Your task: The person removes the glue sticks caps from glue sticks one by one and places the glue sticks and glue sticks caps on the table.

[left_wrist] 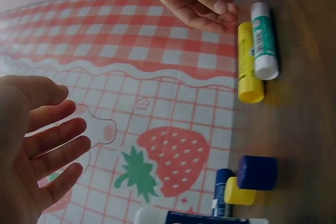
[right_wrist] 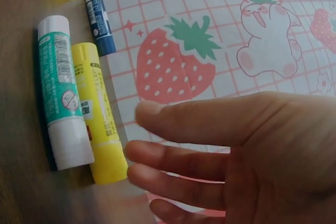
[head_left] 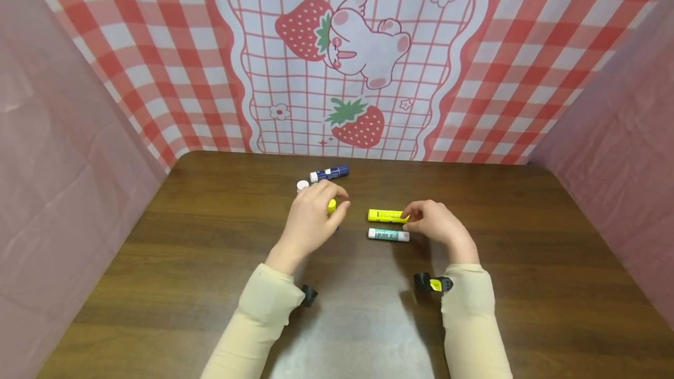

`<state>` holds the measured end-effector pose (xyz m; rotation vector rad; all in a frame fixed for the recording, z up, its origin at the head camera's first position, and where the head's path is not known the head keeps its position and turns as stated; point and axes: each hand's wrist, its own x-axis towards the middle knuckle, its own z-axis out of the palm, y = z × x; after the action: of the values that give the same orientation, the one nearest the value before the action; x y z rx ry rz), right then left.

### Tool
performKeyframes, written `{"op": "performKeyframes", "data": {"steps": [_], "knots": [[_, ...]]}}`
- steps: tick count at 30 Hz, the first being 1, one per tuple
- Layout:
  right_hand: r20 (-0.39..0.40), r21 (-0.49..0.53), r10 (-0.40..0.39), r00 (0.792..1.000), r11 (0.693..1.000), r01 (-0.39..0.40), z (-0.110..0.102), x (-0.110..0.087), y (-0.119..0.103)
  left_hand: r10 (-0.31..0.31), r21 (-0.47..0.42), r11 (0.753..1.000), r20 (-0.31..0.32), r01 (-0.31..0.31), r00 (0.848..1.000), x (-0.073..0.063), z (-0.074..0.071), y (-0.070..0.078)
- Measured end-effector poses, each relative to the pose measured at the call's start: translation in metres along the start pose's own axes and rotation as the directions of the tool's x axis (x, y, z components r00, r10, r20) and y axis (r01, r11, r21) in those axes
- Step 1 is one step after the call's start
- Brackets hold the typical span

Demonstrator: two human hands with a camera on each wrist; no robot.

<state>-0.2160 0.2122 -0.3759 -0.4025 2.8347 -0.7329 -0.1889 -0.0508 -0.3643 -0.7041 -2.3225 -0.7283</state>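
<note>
My left hand hovers over a short yellow cylinder, mostly hidden below it, with fingers loosely bent and nothing held. The left wrist view shows a short dark blue cylinder beside that yellow one, and a blue-and-white glue stick cut off by the lower edge. At the right end of a yellow glue stick is my right hand, its fingertips close to the stick and its fingers spread in the right wrist view. A green-and-white glue stick lies parallel on the near side of the yellow one.
Farther back on the brown wooden table lies a dark blue glue stick with a white end. A red-and-white checked cloth with strawberries hangs behind the table, and pink cloth hangs at the sides.
</note>
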Motion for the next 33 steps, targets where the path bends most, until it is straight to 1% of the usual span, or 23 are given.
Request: {"op": "performKeyframes", "data": {"steps": [3, 6, 8, 9, 11, 12, 14, 16, 18, 20, 22, 25, 27, 29, 31, 33], "knots": [[0.032, -0.016, 0.009, 0.999, 1.0, -0.008, 0.0, 0.0, 0.002, 0.003, -0.005, 1.0, 0.045, -0.003, 0.999, -0.001, 0.006, 0.002], [0.037, -0.022, 0.024, 0.999, 0.999, -0.023, 0.003, 0.001, 0.004, 0.007, -0.007, 1.0, 0.098, -0.006, 0.995, -0.003, 0.014, 0.004], [0.036, -0.023, 0.034, 0.999, 0.999, -0.033, 0.003, 0.001, 0.005, 0.005, -0.01, 1.0, 0.151, -0.003, 0.989, -0.004, 0.02, 0.006], [0.037, -0.023, 0.035, 0.999, 0.999, -0.034, 0.004, 0.002, 0.005, 0.0, -0.005, 1.0, 0.184, 0.001, 0.983, -0.005, 0.024, 0.007], [0.042, -0.022, 0.037, 0.998, 0.999, -0.036, 0.004, 0.002, 0.006, -0.012, 0.007, 1.0, 0.269, 0.01, 0.963, -0.007, 0.032, 0.009], [0.045, -0.02, 0.045, 0.998, 0.999, -0.044, 0.004, 0.002, 0.006, -0.019, 0.012, 1.0, 0.315, 0.016, 0.949, -0.008, 0.036, 0.01], [0.054, -0.015, 0.047, 0.997, 0.999, -0.046, 0.005, 0.003, 0.006, -0.031, 0.03, 0.999, 0.401, 0.021, 0.916, -0.012, 0.045, 0.011], [0.061, -0.012, 0.049, 0.997, 0.999, -0.048, 0.006, 0.003, 0.007, -0.039, 0.048, 0.999, 0.464, 0.019, 0.885, -0.015, 0.052, 0.011], [0.063, -0.01, 0.056, 0.996, 0.998, -0.055, 0.007, 0.003, 0.007, -0.039, 0.062, 0.998, 0.499, 0.009, 0.866, -0.018, 0.059, 0.011], [0.067, -0.015, 0.061, 0.996, 0.998, -0.06, 0.007, 0.003, 0.007, -0.038, 0.069, 0.998, 0.518, 0.002, 0.855, -0.02, 0.064, 0.011], [0.074, -0.018, 0.072, 0.995, 0.997, -0.071, 0.007, 0.003, 0.007, -0.037, 0.069, 0.998, 0.529, 0.0, 0.848, -0.021, 0.066, 0.011], [0.087, -0.022, 0.084, 0.993, 0.996, -0.082, 0.008, 0.004, 0.007, -0.05, 0.067, 0.998, 0.548, 0.015, 0.835, -0.021, 0.069, 0.013], [0.09, -0.021, 0.083, 0.992, 0.996, -0.082, 0.008, 0.004, 0.007, -0.061, 0.065, 0.997, 0.569, 0.029, 0.82, -0.022, 0.07, 0.013], [0.091, -0.021, 0.079, 0.993, 0.997, -0.077, 0.009, 0.005, 0.008, -0.07, 0.063, 0.997, 0.596, 0.04, 0.8, -0.022, 0.071, 0.013], [0.098, -0.019, 0.079, 0.992, 0.997, -0.077, 0.01, 0.006, 0.008, -0.074, 0.059, 0.997, 0.617, 0.047, 0.783, -0.023, 0.071, 0.012], [0.095, -0.025, 0.075, 0.993, 0.997, -0.073, 0.011, 0.007, 0.008, -0.076, 0.052, 0.997, 0.624, 0.055, 0.778, -0.024, 0.072, 0.012]]}}
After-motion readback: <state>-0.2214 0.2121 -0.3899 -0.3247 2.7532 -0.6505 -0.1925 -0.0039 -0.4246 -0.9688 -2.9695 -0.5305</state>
